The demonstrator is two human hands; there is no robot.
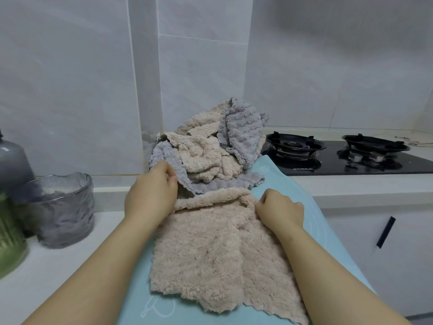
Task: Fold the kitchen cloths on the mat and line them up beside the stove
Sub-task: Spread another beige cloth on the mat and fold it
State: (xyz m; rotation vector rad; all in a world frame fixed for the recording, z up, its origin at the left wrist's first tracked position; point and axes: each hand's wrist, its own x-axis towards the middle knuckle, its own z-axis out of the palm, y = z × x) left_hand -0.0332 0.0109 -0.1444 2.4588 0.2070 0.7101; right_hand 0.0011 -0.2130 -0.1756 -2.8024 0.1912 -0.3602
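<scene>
Beige cloth (210, 249) spread on blue mat (293, 184). Right hand (280, 208) clenched on its far-right corner. Left hand (152, 193) fingers curled at far-left corner (which cloth they pinch, cannot tell). Crumpled cloth pile (210, 148) crowds mat's far end, touching stove (339, 160). Glass bowl (63, 212) at left.

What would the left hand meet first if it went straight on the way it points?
The grey cloth at the front of the pile. The left hand seems to have its fingertips already at the cloth's edge, though depth is unclear.
</scene>
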